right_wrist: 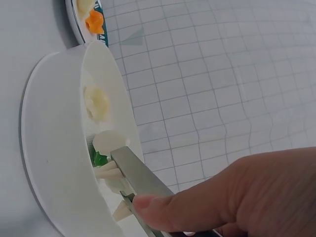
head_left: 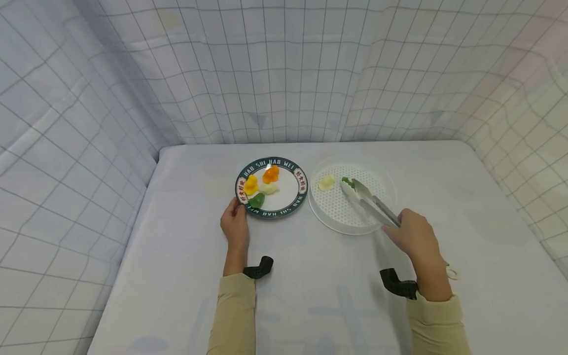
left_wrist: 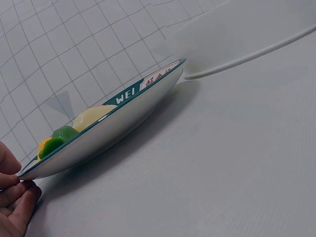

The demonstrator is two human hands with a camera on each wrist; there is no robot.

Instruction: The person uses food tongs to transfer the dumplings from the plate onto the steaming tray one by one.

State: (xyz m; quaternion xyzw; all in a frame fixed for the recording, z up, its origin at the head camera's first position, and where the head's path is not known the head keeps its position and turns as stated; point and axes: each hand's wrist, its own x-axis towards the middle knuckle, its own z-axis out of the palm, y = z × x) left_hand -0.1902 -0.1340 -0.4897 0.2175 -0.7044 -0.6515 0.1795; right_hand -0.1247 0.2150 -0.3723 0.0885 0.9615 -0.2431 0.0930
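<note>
My left hand (head_left: pixel 234 224) pinches the near-left rim of a round plate (head_left: pixel 290 192) with a dark green lettered border. On it lie a yellow piece (head_left: pixel 250 185), an orange one (head_left: pixel 271 174), a pale one (head_left: pixel 268 189) and a green one (head_left: pixel 257 200), all shaped like small dumplings. My right hand (head_left: pixel 412 234) grips metal tongs (head_left: pixel 387 211) with pale tips, reaching into a white steamer basket (head_left: pixel 330 224) with a perforated floor. The tips are at a green piece (right_wrist: pixel 100 159), partly hidden by them. Left of it in the basket sits a pale yellow piece (head_left: pixel 327 183).
Plate and basket stand side by side on a table with a white cloth (head_left: pixel 310 276). Grid-patterned curtains (head_left: pixel 284 74) hang behind the table and along both sides. Black wrist mounts (head_left: pixel 259 268) are strapped to both forearms.
</note>
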